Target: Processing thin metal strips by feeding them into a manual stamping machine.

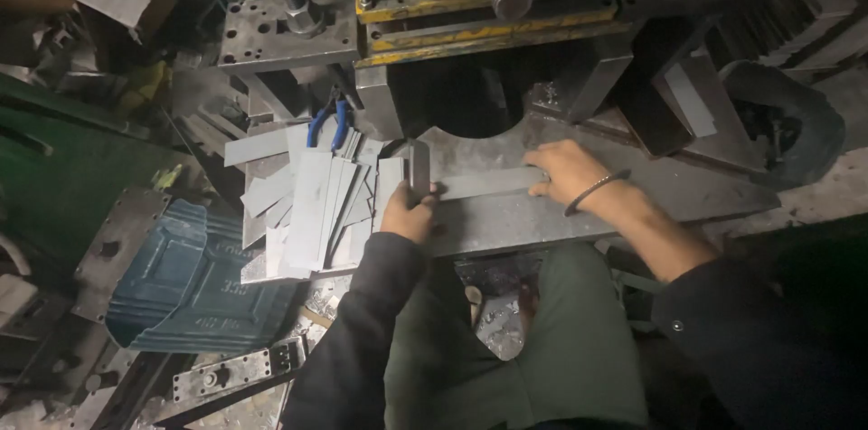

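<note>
A long grey metal strip [488, 183] lies across the steel press bed [542, 213] in front of me. My left hand [409, 215] grips the strip's left end, close to a short upright metal piece [418, 166]. My right hand [568, 170] rests flat on the strip's right end, pressing it down; a thin bracelet circles that wrist. Both arms are in dark sleeves. The strip's middle shows between the two hands.
A fanned pile of cut metal strips [312, 199] lies left of my left hand, with blue-handled pliers [327, 122] behind it. The press's yellow-edged upper block [488, 28] and threaded posts hang above. A blue ribbed motor housing [194, 276] sits lower left; my green-trousered knees are below.
</note>
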